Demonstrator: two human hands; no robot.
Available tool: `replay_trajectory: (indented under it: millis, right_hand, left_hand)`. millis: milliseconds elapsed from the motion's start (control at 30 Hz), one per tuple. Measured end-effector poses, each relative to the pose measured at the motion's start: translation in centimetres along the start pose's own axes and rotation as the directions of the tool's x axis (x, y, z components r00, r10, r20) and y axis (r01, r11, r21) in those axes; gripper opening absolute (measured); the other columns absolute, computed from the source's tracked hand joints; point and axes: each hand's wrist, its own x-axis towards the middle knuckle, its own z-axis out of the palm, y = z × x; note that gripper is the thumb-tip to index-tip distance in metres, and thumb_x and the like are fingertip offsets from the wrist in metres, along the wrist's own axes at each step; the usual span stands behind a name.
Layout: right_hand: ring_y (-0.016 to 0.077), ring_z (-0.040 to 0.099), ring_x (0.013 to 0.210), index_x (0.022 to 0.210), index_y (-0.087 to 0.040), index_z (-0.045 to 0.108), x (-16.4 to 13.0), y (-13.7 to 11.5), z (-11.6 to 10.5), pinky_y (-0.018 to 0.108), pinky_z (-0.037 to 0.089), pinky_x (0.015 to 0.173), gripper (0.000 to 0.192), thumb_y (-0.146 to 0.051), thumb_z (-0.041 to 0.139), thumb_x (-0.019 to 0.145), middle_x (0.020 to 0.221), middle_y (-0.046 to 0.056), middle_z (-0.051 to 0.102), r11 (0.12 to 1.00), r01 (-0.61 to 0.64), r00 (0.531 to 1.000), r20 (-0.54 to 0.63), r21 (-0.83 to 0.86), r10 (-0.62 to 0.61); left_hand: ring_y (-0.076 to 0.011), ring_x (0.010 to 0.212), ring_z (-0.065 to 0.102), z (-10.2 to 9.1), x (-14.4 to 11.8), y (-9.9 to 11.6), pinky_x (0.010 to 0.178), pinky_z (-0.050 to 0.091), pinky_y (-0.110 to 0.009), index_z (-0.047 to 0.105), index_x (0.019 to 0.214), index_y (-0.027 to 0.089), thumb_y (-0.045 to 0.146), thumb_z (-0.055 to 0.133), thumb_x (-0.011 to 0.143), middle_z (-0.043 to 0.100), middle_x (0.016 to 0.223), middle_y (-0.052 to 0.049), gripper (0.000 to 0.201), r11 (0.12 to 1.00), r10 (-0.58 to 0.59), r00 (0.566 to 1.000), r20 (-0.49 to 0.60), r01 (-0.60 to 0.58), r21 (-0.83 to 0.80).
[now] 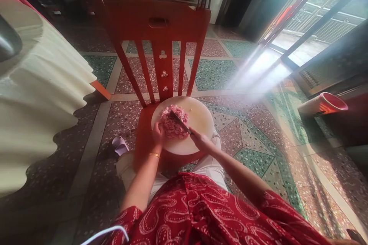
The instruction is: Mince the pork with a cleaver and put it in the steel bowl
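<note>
A round pale cutting board (201,116) lies on the seat of a red wooden chair (156,26) in front of me. A heap of pink minced meat (172,124) sits on the board's left half. My right hand (201,141) grips the handle of a knife (178,120), whose blade lies across the meat. My left hand (158,134) rests against the left side of the meat heap, fingers curled on it. A gold bangle (154,155) is on my left wrist.
A table with a cream pleated cloth (43,95) stands at the left. A red cup-shaped bin (324,105) lies at the right near a bright doorway. A lilac slipper (120,144) sits on the patterned tile floor beside the chair.
</note>
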Motion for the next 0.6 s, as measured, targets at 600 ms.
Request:
replay_trajectory:
  millis: [600]
  right_hand:
    - [0.0184, 0.067, 0.088, 0.148, -0.018, 0.035, 3.9, -2.5, -3.4, 0.028, 0.051, 0.081, 0.054, -0.036, 0.034, 0.097, 0.109, 0.009, 0.069, 0.983, 0.171, 0.948, -0.281, 0.063, -0.147]
  left_hand:
    - [-0.0208, 0.09, 0.064, 0.7, 0.4, -0.5, 0.079, 0.047, -0.03, 0.059, 0.096, 0.015, 0.02, 0.037, 0.088, 0.068, 0.097, -0.012, 0.024, 0.997, 0.078, 0.996, -0.047, -0.077, 0.019]
